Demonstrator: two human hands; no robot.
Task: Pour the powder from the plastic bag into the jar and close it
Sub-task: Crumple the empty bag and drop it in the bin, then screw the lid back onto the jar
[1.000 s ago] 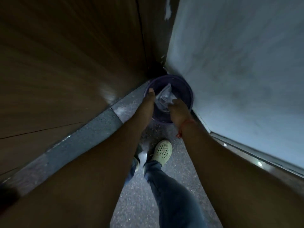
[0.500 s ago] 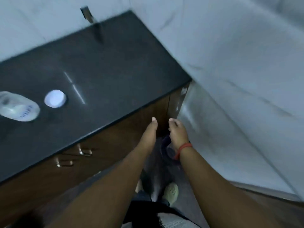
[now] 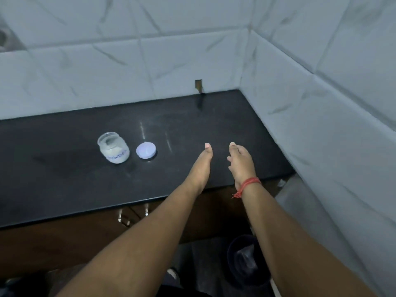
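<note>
From the head view, the only one I have, I see the jar [image 3: 113, 147] standing upright on the black countertop [image 3: 64, 168], left of centre, with white powder in its lower part and its mouth uncovered. The lid [image 3: 146, 150] lies flat on the counter just beside the jar, on its right, apart from it. My left hand [image 3: 202, 163] is stretched forward over the counter with fingers straight and together, holding nothing; my right hand [image 3: 242, 161] is just beside it, fingers loosely spread and a little curled, also empty, with a red thread [image 3: 246, 186] round the wrist. Both hands are well to the right of the lid. Down by the floor, below the counter edge, a dark bin [image 3: 235, 260] holds a crumpled clear plastic bag [image 3: 246, 262], partly hidden by my right forearm. I judge the pouring done, since the powder sits in the jar and the bag is discarded. What is left is the closing: pick up the lid, set it on the jar's mouth and fasten it.
</note>
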